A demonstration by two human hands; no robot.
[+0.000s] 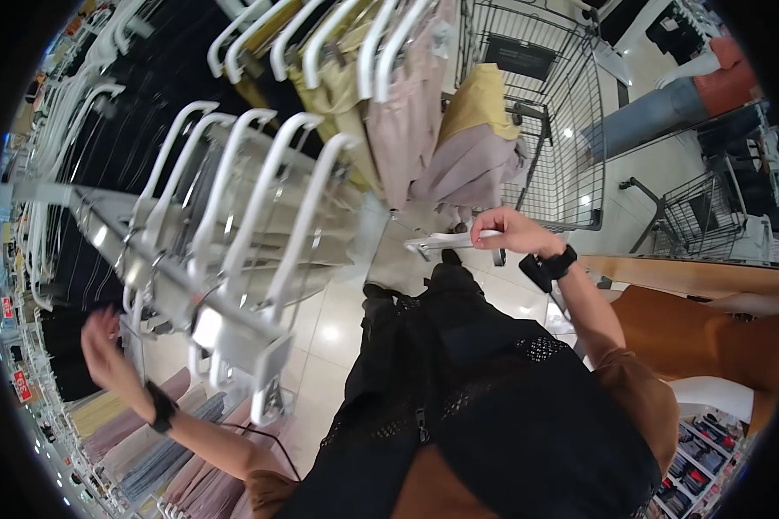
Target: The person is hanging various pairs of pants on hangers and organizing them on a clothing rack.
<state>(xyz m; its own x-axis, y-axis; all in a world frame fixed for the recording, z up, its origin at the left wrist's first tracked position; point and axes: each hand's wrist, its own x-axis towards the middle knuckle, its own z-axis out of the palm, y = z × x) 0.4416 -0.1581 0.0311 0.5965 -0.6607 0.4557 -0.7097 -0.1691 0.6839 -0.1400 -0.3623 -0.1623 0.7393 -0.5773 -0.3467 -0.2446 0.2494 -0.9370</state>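
My right hand (512, 233) is closed on a white clothes hanger (446, 241), held out level above the floor. No garment shows on that hanger. To the left, my left hand (104, 350) is raised beside a metal display rack arm (186, 281), and motion blurs its fingers. White hangers (255, 203) line this arm, with pale grey and beige garments (307, 203) hanging from them. Just beyond my right hand, mauve and yellow garments (476, 151) drape over the side of a wire shopping cart (563, 164).
Behind the near rack arm, more hangers (320, 52) carry olive and pink trousers. Folded clothes (156, 441) lie at the lower left. On the right are a mannequin in jeans (653, 117), a second cart (705, 221) and a brown-clad mannequin (675, 333).
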